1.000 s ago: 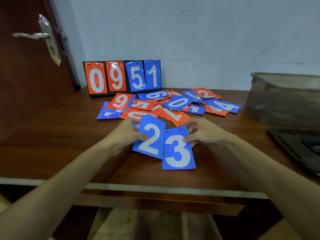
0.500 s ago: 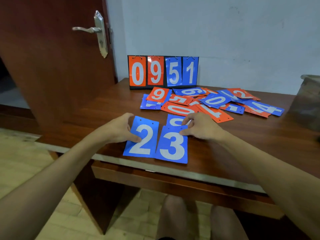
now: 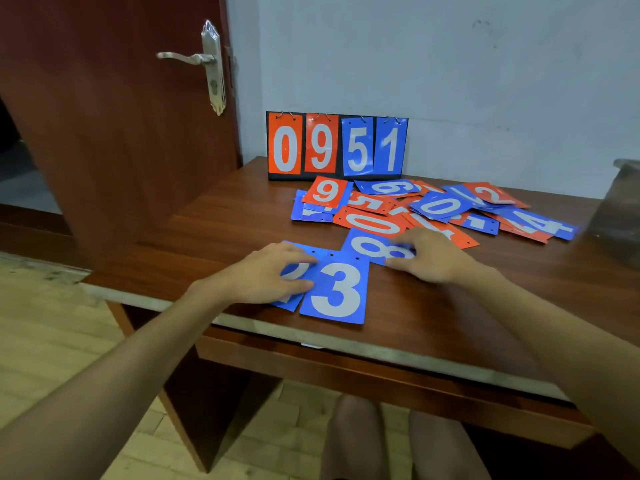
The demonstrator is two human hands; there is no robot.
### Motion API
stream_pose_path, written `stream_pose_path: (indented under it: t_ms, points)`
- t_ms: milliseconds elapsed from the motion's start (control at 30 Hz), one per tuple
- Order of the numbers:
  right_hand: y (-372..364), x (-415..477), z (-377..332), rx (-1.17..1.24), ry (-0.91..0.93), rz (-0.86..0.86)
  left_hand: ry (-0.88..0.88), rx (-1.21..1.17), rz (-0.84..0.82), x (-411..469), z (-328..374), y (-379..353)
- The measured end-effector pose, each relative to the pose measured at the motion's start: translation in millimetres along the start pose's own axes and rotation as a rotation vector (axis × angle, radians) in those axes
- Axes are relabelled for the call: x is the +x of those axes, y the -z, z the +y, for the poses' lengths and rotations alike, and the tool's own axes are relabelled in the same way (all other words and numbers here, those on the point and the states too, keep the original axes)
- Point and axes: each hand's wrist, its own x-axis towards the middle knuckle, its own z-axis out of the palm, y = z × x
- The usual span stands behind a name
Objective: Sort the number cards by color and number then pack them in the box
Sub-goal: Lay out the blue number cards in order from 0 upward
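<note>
Blue rectangular "3" card (image 3: 334, 292) lay near the front edge of the brown wooden counter (image 3: 225, 230). Left grip (image 3: 263, 275), fingers flat, pressed blue "2" card (image 3: 301, 251); right grip (image 3: 433, 258), fingers extended, touched blue "8" card (image 3: 367, 245).

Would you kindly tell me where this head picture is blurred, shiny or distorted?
Head view: motion smears the right hand and the blue 8 card under it, while the left hand and blue 3 card are crisp. Head view: faint sheen on the scoreboard's blue cards and the door handle. Head view: the wide lens slants the door; the box at the right border is blurred.
</note>
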Motion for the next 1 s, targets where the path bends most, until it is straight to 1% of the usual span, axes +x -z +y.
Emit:
stream_pose_path:
  t_ms: [33,167,233,333,367,467,633,700,767,800,833,933,1000]
  points:
    - [0,-3,4,-0.009,-0.006,-0.021,0.016,0.025,0.006,0,1,1]
    - [3,-9,16,-0.039,-0.040,-0.020,0.086,0.080,-0.011,3,9,8]
    - [9,-9,22,-0.076,-0.051,-0.044,0.068,0.125,0.005,8,18,7]
    - [16,-4,28,-0.004,-0.044,0.002,-0.018,0.048,0.130,22,37,4]
    - [17,-1,29,0.000,-0.037,-0.012,-0.044,0.010,0.175,30,45,3]
    - [15,13,31,-0.047,0.003,-0.151,-0.076,-0.034,0.236,54,67,-3]
    - [28,22,49,0.017,-0.058,-0.260,-0.070,-0.143,0.178,93,94,-14]
    - [31,20,64,0.083,-0.045,-0.230,-0.091,-0.200,0.238,106,104,-18]
    - [31,18,82,0.202,-0.018,-0.151,-0.156,-0.233,0.342,119,117,-23]
    - [32,18,91,0.249,0.003,-0.120,-0.184,-0.235,0.364,127,125,-25]
    - [34,16,99,0.268,0.029,-0.100,-0.203,-0.229,0.345,133,133,-27]
    - [46,9,116,0.251,0.100,-0.051,-0.237,-0.113,0.195,156,155,-33]
    - [55,5,129,0.260,0.103,-0.007,-0.267,-0.081,0.178,170,166,-37]
